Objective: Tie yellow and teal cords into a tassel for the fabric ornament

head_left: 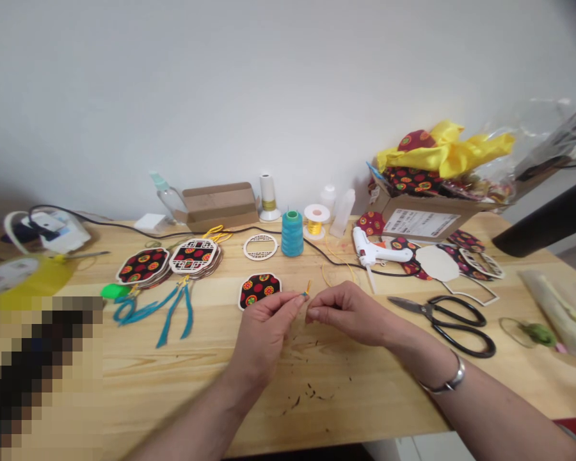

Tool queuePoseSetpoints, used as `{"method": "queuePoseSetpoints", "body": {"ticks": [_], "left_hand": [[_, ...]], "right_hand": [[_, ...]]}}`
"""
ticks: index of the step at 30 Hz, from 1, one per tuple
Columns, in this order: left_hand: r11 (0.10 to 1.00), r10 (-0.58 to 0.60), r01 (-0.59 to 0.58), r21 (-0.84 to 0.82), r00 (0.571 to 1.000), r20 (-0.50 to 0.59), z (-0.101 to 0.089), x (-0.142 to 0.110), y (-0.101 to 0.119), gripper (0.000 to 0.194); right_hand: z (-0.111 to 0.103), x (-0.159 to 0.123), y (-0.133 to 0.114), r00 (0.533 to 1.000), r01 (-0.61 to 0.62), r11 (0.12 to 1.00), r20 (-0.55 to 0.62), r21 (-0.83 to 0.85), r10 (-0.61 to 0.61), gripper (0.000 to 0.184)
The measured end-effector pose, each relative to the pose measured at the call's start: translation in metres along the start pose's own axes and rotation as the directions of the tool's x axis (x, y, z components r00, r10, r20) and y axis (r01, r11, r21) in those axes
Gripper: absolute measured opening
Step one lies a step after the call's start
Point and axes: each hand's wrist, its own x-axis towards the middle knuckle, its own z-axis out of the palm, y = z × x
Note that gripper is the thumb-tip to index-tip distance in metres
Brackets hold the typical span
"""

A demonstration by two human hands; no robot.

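My left hand (265, 326) pinches a short yellow cord (309, 287) between thumb and forefinger; a bit of teal shows at its base. Close by on the right, my right hand (348, 312) has its fingers curled and pressed together, and whatever they hold is too small to make out. Just behind my left hand lies a patterned dark fabric piece (259, 288) with a pale rim, partly covered by that hand. A cone of teal thread (292, 235) stands upright beyond both hands, beside a round pale openwork frame (260, 256).
Black-handled scissors (441, 320) and a white glue gun (377, 248) lie to the right. Stacked patterned pendants (194, 256) with teal tassels (175, 314) sit left. A cardboard box (422, 214) heaped with fabric stands back right. A black cable (240, 229) crosses the table.
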Motion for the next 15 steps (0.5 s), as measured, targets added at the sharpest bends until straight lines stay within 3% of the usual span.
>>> {"method": "queuePoseSetpoints", "body": {"ticks": [15], "left_hand": [[1.0,0.009,-0.009,-0.011,1.0,-0.017,-0.0002,-0.0002,-0.0001,0.016]], "right_hand": [[0.0,0.0011,0.0028,0.998,-0.034,0.999,-0.046,-0.003,0.034,0.019]]}}
